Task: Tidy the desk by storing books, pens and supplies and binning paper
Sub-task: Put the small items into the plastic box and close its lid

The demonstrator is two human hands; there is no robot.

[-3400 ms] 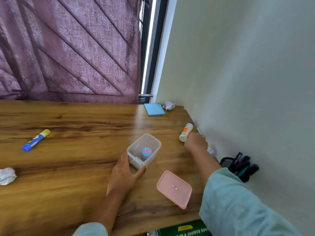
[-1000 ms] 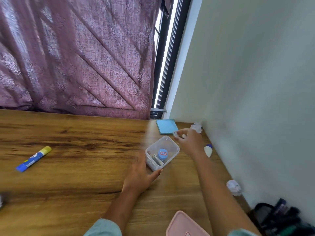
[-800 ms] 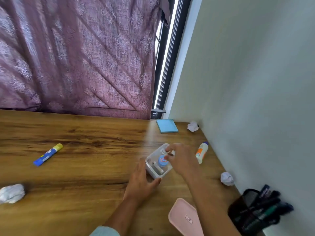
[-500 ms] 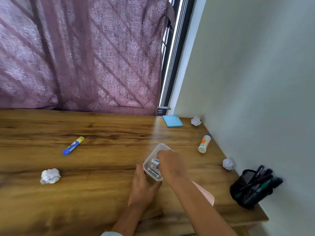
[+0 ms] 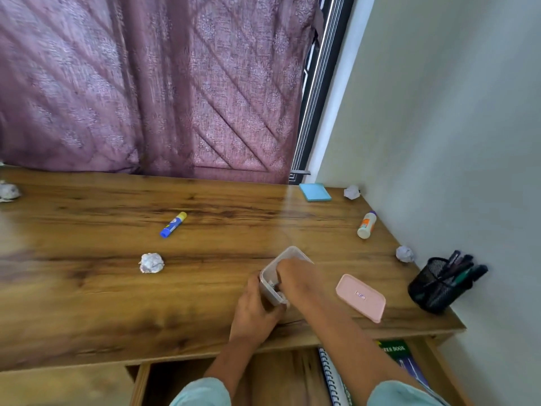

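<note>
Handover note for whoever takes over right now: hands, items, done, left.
Left hand grips the clear box on the desk; right hand reaches inside it, fingers hidden.
Pink lid lies off, right of the box.
Done: pens in the mesh holder, books in the open drawer, small items in the box.
Left: glue bottle, glue stick, sticky notes, crumpled paper balls to bin, then lid on.

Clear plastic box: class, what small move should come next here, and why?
Probably lift the right hand out of the clear plastic box, which the left hand grips, and reach for the glue bottle lying loose by the wall; the pink lid is off, so the box can take more.
</note>
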